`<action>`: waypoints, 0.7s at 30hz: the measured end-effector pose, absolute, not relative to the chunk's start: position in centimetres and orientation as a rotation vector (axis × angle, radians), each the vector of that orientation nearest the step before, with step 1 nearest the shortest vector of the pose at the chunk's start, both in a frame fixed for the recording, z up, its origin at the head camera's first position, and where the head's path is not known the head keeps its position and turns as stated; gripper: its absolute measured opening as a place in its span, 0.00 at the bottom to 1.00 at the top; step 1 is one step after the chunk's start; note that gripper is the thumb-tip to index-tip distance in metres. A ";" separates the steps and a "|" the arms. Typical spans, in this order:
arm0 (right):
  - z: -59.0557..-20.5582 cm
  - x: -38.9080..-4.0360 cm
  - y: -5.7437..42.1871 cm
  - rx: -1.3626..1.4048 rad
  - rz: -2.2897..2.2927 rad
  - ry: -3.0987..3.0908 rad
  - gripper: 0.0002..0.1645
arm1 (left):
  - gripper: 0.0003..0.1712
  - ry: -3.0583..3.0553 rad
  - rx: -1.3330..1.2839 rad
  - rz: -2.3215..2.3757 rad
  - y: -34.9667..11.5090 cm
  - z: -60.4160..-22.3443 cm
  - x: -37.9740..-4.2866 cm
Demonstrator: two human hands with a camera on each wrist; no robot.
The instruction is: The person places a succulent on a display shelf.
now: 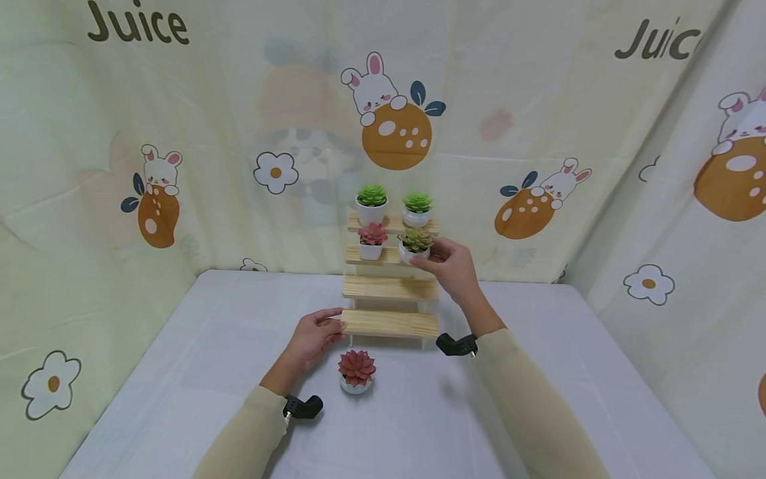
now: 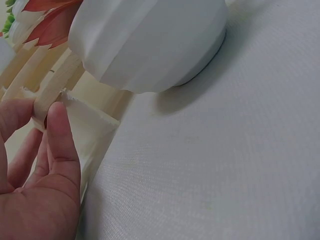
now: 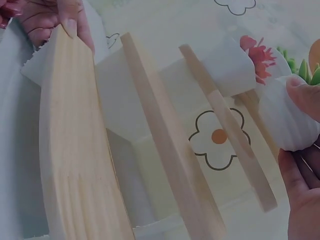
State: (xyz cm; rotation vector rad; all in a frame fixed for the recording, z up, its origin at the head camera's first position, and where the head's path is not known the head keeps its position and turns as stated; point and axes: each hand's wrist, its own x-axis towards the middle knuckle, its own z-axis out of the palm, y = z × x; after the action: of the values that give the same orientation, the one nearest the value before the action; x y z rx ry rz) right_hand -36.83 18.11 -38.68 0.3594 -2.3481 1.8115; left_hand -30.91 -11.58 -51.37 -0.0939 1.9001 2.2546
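Note:
A tiered wooden stand [image 1: 390, 323] with several light planks stands at the middle of the table. My left hand [image 1: 312, 338] pinches the left end of its lowest plank; the left wrist view shows thumb and fingers on either side of the wood. My right hand [image 1: 456, 267] grips the white pot [image 3: 290, 115] of a dull green succulent [image 1: 416, 239], at the right of the second plank from the top. Whether that pot touches the plank I cannot tell. Left of it sits a pink succulent [image 1: 372, 234] in a white pot. A red succulent [image 1: 357, 368] in a ribbed white pot stands on the table before the stand.
Two bright green succulents, the left one [image 1: 372, 195] and the right one [image 1: 417, 202], sit in white pots on the top plank. A white cloth [image 1: 509, 426] covers the table. Printed curtains [image 1: 227, 93] hang behind and at both sides.

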 end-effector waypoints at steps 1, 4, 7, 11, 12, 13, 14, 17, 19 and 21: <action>-38.6 -36.9 18.1 0.357 1.812 -2.348 0.35 | 0.26 1.901 -0.094 2.254 -11.6 -51.4 -30.9; -38.7 -37.4 18.2 0.350 1.814 -2.356 0.35 | 0.26 1.903 -0.098 2.252 -11.6 -51.4 -30.9; -38.8 -37.8 18.2 0.346 1.801 -2.373 0.35 | 0.26 1.911 -0.097 2.248 -11.6 -51.3 -30.9; -38.9 -38.3 18.3 0.334 1.786 -2.390 0.35 | 0.26 1.914 -0.097 2.244 -11.6 -51.3 -30.9; -39.0 -38.5 18.3 0.328 1.787 -2.391 0.35 | 0.26 1.912 -0.101 2.244 -11.6 -51.3 -30.9; -39.1 -38.6 18.4 0.326 1.787 -2.394 0.35 | 0.26 1.910 -0.104 2.244 -11.6 -51.3 -30.9; -39.2 -38.7 18.4 0.322 1.792 -2.394 0.36 | 0.26 1.908 -0.107 2.245 -11.6 -51.3 -30.9; -39.3 -39.0 18.4 0.319 1.793 -2.390 0.36 | 0.26 1.911 -0.116 2.244 -11.5 -51.3 -30.9; -39.4 -39.0 18.4 0.322 1.780 -2.395 0.36 | 0.26 1.913 -0.119 2.243 -11.5 -51.4 -30.9; -39.3 -39.0 18.4 0.319 1.771 -2.398 0.36 | 0.26 1.915 -0.115 2.244 -11.6 -51.4 -30.9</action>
State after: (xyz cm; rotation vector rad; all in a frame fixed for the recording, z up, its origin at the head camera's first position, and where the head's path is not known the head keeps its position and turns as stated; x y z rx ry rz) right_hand -38.99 18.42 -39.30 0.3193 -2.3980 1.7713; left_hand -30.85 -11.56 -51.39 -0.1148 1.9149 2.2439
